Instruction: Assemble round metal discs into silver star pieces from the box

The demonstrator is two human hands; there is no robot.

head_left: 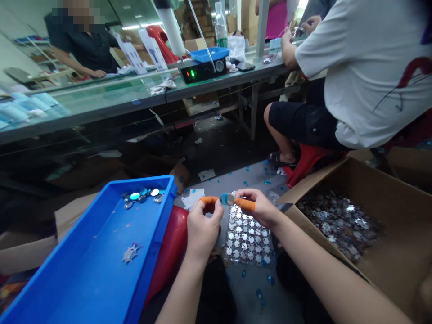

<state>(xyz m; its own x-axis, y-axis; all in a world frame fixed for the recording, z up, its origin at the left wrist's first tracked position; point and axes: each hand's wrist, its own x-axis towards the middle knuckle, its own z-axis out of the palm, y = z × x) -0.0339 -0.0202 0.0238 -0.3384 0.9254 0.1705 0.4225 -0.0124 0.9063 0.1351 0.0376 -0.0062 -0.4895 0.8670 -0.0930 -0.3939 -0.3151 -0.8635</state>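
My left hand and my right hand meet in front of me, each with orange finger cots on the fingertips. Between them they pinch a small round disc, silvery with a blue film partly lifted off it. Below the hands lies a shiny perforated sheet with star-shaped cut-outs. To the left a blue plastic tray holds several round discs at its far end and one odd metal scrap.
A cardboard box of shiny scrap pieces stands at the right. A person in a white shirt sits on a red stool ahead. A long glass-topped bench carries a black device and another person works behind it. Blue film bits litter the floor.
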